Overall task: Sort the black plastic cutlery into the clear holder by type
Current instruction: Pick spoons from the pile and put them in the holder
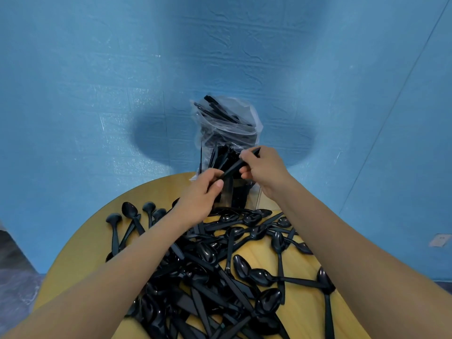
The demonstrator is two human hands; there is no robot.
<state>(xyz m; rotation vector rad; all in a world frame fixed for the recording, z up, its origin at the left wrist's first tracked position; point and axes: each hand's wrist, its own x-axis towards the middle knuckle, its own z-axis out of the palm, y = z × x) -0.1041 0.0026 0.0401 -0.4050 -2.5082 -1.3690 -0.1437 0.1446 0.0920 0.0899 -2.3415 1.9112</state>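
A large heap of black plastic cutlery (220,277), mostly spoons and knives, covers the round yellow table (80,255). At the table's far edge stands the clear holder (227,143), with black pieces upright in its compartments. Just in front of it, my left hand (200,194) and my right hand (264,170) both pinch one black piece of cutlery (234,166), held slantwise between them. Its type cannot be told, as its ends are hidden by my fingers.
A blue wall (97,81) rises directly behind the table and holder. Loose spoons (132,216) lie spread toward the table's left edge. Grey floor (14,289) shows at lower left beyond the table rim.
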